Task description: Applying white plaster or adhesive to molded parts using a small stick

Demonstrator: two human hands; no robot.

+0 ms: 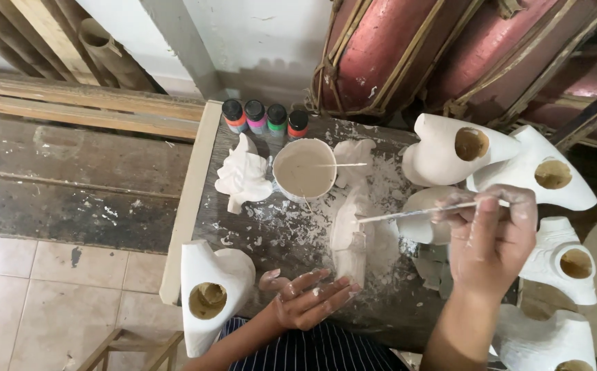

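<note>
Nearest us, our left hand (306, 297) lies flat with fingers spread, its fingertips pressing the near end of a small white figure (353, 237) that lies on the bench (291, 237), most likely to keep it from sliding. Our right hand (489, 240) is closed around a thin paintbrush (415, 211), held like a pen, with the tip reaching left onto the figure's upper part. We cannot quite tell whether the bristles touch it or hover just above. Beyond the left hand stands a round cup (304, 169) of pale paint with a stick across it, within easy reach for dipping. Left of the cup rests another white figure (243, 175), and behind it a row of four small paint bottles (265, 117). Several hollow white plaster pieces (449, 148) crowd around the right hand, and one (209, 292) sits beside the left forearm.
</note>
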